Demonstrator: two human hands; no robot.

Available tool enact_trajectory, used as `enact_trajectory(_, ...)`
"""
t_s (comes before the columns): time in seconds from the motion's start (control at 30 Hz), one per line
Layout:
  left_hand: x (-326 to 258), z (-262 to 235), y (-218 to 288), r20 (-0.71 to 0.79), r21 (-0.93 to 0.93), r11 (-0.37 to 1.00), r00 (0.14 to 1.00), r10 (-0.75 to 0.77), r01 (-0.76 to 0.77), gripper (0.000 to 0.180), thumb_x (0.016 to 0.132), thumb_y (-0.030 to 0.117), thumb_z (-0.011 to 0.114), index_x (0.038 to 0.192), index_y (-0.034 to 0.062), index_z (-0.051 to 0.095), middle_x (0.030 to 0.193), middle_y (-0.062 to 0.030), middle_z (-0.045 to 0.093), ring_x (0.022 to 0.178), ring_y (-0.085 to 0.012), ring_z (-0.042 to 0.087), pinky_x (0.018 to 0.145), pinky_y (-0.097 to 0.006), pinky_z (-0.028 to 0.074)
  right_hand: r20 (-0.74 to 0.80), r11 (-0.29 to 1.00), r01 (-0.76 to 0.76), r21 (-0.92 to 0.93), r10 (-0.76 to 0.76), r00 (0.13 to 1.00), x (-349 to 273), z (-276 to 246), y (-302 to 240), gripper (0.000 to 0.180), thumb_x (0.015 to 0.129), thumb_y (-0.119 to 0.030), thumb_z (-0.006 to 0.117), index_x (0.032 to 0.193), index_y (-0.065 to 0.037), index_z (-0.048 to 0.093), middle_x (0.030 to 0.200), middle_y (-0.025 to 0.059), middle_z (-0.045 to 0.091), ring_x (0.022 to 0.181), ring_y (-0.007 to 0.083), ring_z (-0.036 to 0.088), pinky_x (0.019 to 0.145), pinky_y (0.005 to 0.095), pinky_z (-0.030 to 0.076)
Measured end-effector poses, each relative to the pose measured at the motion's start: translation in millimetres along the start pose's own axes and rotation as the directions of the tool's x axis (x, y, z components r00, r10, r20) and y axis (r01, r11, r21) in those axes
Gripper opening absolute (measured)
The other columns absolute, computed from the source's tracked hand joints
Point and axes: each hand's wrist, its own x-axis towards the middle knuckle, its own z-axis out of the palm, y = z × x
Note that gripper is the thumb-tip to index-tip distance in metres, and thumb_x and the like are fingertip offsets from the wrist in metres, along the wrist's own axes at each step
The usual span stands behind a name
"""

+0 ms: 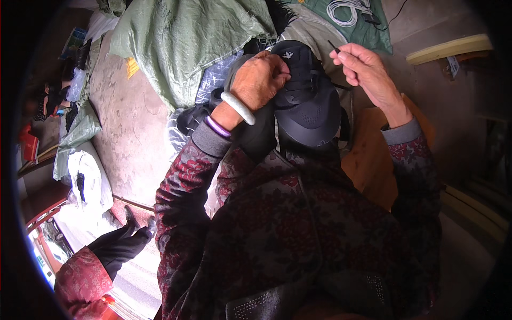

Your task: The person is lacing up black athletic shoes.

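Note:
A black shoe [309, 114] rests on my lap with its rounded toe toward me. Its tongue, bearing a small white mark, points away. My left hand [260, 77] is closed at the left edge of the lacing, thumb and fingertips pinched against the shoe; any lace between them is too small to make out. Off to the right of the shoe, my right hand [365, 69] is raised and pinches a thin black shoelace [334, 47], whose end sticks up past the fingertips. Dark laces cross the shoe's upper.
Green woven sacking [186, 42] lies beyond my left hand. Coiled white cable [346, 12] sits on a green sheet at the far right. An orange-brown panel [370, 154] stands beside my right forearm. Another person's patterned sleeve [85, 274] shows at lower left.

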Motion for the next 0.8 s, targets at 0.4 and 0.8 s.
enact_trajectory(0.4, 12.0, 5.6, -8.1, 0.125, -0.434, 0.901, 0.991, 0.045, 0.014, 0.02, 0.09, 0.012, 0.069, 0.105, 0.0027, 0.06, 0.086, -0.0044, 0.066, 0.066, -0.0108, 0.056, 0.062, -0.025, 0.048, 0.067, 0.993, -0.055, 0.1, 0.048, 0.997, 7.0, 12.5, 23.7, 0.028, 0.102, -0.023, 0.055, 0.114, 0.001, 0.062, 0.093, 0.0007, 0.06, 0.066, 0.0033, 0.047, 0.056, 0.0191, 0.04)
enact_trajectory(0.8, 18.7, -83.9, 44.9, 0.287, -0.692, 0.655, 0.948, -0.136, 0.303, 0.027, 0.097, 0.016, 0.062, 0.121, 0.0045, 0.059, 0.086, -0.0026, 0.067, 0.061, -0.0026, 0.045, 0.054, -0.016, 0.035, 0.078, 0.987, -0.07, 0.146, 0.059, 0.995, 9.6, 14.3, 36.2, 0.027, 0.102, -0.024, 0.055, 0.114, -0.001, 0.063, 0.091, 0.0, 0.058, 0.066, 0.003, 0.046, 0.055, 0.0189, 0.039)
